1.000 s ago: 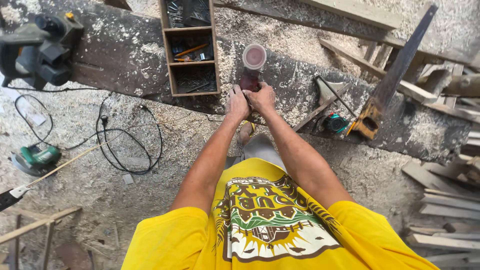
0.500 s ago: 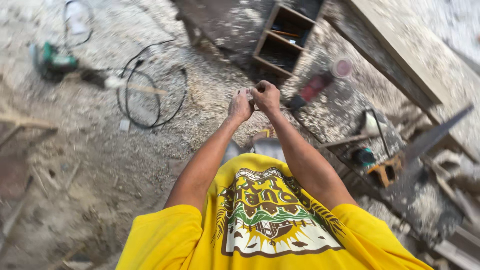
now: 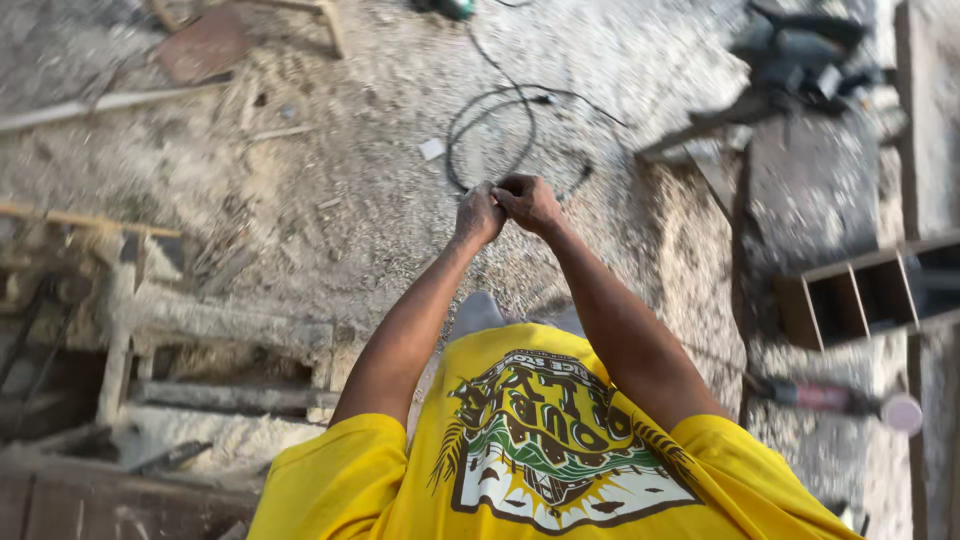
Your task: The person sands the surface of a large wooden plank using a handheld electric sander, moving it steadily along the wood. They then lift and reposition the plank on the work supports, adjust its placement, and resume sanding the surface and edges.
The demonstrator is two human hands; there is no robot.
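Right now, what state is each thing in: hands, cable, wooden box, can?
Left hand: closed, pressed against the right; anything held is hidden.
Right hand: closed, pressed against the left.
Cable: loosely coiled on the sawdust floor.
Wooden box: open side showing, dividers visible, compartments dark.
Can: lying on its side.

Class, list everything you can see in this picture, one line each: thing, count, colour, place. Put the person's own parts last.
Cable: one, black, looped on the sawdust floor beyond the hands.
Paper scrap: one, white, left of the cable.
Wooden box: one, brown, with dividers, at the right edge.
Tube: one, dark red with a pale cap, lower right.
Power tool: one, black, blurred, top right.
Wooden frame: one, dusty grey, left.
Wooden slats: a few, pale, upper left.
Shirt: one, yellow with a printed design, bottom.
Left hand: closed, touching the right.
Right hand: closed; anything held is hidden.
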